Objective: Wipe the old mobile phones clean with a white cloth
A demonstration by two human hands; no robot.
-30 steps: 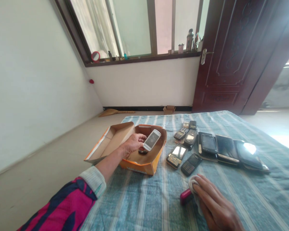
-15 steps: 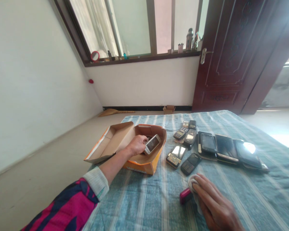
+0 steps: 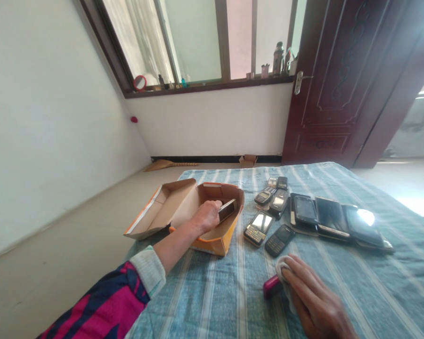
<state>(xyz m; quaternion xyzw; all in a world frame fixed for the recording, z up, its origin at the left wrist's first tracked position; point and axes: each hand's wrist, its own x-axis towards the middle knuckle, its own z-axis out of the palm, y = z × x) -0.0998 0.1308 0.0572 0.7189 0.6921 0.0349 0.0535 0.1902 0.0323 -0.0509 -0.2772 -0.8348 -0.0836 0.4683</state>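
Observation:
My left hand [image 3: 207,215] reaches into an open orange cardboard box [image 3: 217,246], fingers closed on the near end of a white smartphone [image 3: 227,210]. The phone is tilted, and its lower part is hidden by the hand. On the cloth at the lower right, my right hand [image 3: 313,294] is closed over a white cloth [image 3: 284,267]. Sticking out to the left from under it is a dark pink object [image 3: 272,286], mostly covered, so I cannot tell its kind. Just beyond lies a black keypad phone [image 3: 280,240].
Several more keypad phones [image 3: 258,228] lie right of the box, with a row of larger smartphones [image 3: 332,217] farther right. The box lid [image 3: 159,209] is folded out leftward. A blue striped cloth [image 3: 212,301] covers the surface; a broom [image 3: 169,164] lies on the floor behind.
My left hand has moved slightly right inside the box, and the white phone has turned so less of its screen shows. The right hand has stayed in place.

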